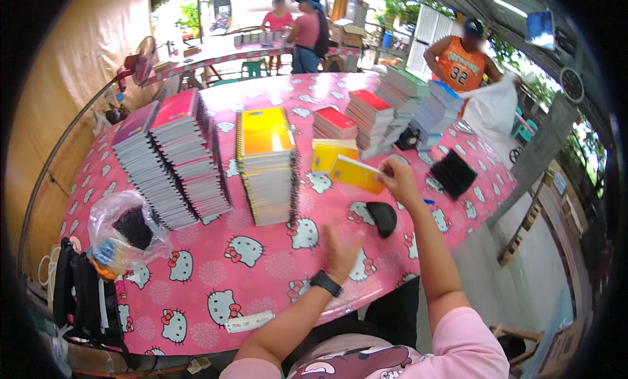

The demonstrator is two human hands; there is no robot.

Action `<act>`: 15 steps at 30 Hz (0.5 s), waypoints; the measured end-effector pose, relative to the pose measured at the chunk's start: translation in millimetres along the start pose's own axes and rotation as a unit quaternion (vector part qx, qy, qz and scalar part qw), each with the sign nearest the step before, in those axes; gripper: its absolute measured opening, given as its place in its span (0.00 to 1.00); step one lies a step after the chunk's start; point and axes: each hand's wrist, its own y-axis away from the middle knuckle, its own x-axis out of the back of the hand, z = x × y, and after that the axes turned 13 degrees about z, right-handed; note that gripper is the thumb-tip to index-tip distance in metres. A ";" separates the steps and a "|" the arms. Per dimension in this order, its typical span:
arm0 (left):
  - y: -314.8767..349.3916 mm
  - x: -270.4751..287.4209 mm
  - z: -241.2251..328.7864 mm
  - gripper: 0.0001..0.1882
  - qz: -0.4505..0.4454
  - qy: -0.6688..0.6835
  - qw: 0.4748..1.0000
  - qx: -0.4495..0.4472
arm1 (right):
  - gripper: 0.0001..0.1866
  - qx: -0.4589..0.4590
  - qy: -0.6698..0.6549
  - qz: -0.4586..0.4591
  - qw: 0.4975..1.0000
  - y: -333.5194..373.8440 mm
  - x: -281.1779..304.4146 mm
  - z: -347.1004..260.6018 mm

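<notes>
Yellow notebook (356, 174), gripped in right hand (399, 183)

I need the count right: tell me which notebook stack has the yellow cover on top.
The tall spiral-bound stack at the table's middle; the neighbouring stacks show purple, pink or red covers.

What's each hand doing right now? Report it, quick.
Left hand: open, fingers spread, over the pink tablecloth, holding nothing.
Right hand: closed on a yellow notebook, lifted beside the yellow stack.
</notes>
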 end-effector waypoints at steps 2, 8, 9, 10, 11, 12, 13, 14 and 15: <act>-14.1 3.3 -5.6 0.27 0.093 -0.058 0.989 -0.095 | 0.07 -0.071 -0.057 -0.036 0.995 46.4 27.0 -2.1; -22.3 7.5 -20.6 0.23 -0.213 0.108 0.958 0.158 | 0.08 -0.214 -0.187 0.001 0.959 138.4 39.4 -4.5; -18.3 6.4 -21.7 0.22 -0.232 0.129 0.945 0.191 | 0.08 -0.232 -0.236 0.061 0.942 143.5 32.6 -0.8; -13.6 4.6 -27.4 0.21 -0.233 0.131 0.946 0.182 | 0.08 -0.248 -0.282 0.119 0.919 148.3 22.1 2.1; -9.9 2.8 -33.1 0.20 -0.234 0.133 0.948 0.173 | 0.09 -0.263 -0.327 0.176 0.891 152.5 11.5 3.2; -7.2 3.2 -34.4 0.19 -0.233 0.133 0.949 0.165 | 0.09 -0.290 -0.308 0.202 0.883 153.8 1.9 -4.1; -6.4 4.4 -35.7 0.20 -0.228 0.101 0.954 0.164 | 0.09 -0.266 -0.285 0.225 0.893 154.1 -4.9 -4.8; -7.1 5.9 -36.9 0.21 -0.223 0.069 0.959 0.161 | 0.09 -0.242 -0.262 0.247 0.901 152.2 -11.0 -4.1; -5.1 5.2 -35.7 0.22 -0.218 0.040 0.962 0.160 | 0.09 -0.218 -0.233 0.268 0.909 150.3 -14.7 -2.1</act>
